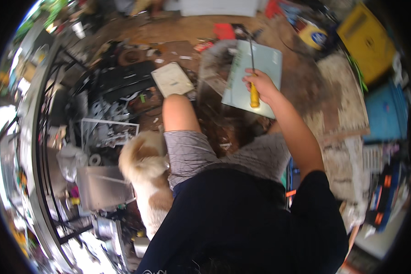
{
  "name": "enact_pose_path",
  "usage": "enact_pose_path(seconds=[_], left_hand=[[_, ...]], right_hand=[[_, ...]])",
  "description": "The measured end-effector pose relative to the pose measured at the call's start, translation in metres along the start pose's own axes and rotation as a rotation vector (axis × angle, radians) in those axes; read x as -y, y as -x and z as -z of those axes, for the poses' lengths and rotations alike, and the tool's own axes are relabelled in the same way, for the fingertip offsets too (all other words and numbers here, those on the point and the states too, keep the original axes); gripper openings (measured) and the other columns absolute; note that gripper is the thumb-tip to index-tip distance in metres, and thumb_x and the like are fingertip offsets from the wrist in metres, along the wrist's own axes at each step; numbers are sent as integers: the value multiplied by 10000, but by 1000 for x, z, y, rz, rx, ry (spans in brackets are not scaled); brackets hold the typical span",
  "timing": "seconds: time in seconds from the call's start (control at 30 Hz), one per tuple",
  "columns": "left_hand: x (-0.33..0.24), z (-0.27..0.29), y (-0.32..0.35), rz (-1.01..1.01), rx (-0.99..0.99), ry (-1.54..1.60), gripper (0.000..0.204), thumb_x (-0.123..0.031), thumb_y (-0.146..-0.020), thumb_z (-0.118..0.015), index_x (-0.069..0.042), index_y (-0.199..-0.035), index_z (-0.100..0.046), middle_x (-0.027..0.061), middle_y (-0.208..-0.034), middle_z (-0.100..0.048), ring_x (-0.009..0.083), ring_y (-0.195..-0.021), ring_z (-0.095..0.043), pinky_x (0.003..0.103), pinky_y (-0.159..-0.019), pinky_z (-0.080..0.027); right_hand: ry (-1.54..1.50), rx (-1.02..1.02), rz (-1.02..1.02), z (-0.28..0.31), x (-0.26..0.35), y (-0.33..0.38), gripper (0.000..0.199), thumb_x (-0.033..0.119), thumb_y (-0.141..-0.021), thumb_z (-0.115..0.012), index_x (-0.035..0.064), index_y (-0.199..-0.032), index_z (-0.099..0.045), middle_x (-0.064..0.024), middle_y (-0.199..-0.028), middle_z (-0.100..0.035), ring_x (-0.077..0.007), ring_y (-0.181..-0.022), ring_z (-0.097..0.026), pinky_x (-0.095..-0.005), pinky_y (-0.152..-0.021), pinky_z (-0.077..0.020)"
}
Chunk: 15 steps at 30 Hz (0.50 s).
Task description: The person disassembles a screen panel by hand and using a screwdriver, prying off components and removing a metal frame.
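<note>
My right hand (261, 83) is closed around a screwdriver (254, 97) with a yellow handle, its thin dark shaft pointing away from me. The tool lies over a pale green flat panel (265, 61) that rests tilted on a dirt-covered surface in front of my knees. The handle's end sticks out below my fist. My left hand does not show anywhere; only my bare left knee (180, 114) and grey shorts (187, 153) appear on that side.
A tan and white furry dog (146, 171) stands against my left leg. A second pale panel (171, 78) lies on the floor beyond the knee. Metal parts and a grey metal box (102, 185) crowd the left. A yellow case (365, 41) and blue bin (386, 112) sit right.
</note>
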<state>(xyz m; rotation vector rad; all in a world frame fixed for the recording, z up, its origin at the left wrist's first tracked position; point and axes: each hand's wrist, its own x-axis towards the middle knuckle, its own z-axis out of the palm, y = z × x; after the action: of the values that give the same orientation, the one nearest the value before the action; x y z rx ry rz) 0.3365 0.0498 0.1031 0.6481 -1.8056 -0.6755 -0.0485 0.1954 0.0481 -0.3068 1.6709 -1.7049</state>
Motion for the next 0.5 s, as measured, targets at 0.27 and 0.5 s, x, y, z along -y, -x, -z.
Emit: enact_pose_path(seconds=[0.27,0.5], left_hand=[[-16,-4,31,32,-3,70,537,-481,-811,-713,18,-1001,-666,171,-958,-701,285,-875,-683,389,-782,-563],[68,174,-62,151,-17,-311,444,-367,-913,-571,23,-1115,-640,166,-1147,-636,263,-1003,-649,371,-871,-528]], right_hand=[[-25,-296,-127,97,-40,18,79,2,-828,-618,28,-797,-550,-59,-699,-534,-168,-594,-517,-309,-562,-451],[-7,-339,-107,121,-22,40,400,22,-841,-640,-30,-1215,-508,-47,-768,-572,-98,-593,-526,-231,-533,-454]])
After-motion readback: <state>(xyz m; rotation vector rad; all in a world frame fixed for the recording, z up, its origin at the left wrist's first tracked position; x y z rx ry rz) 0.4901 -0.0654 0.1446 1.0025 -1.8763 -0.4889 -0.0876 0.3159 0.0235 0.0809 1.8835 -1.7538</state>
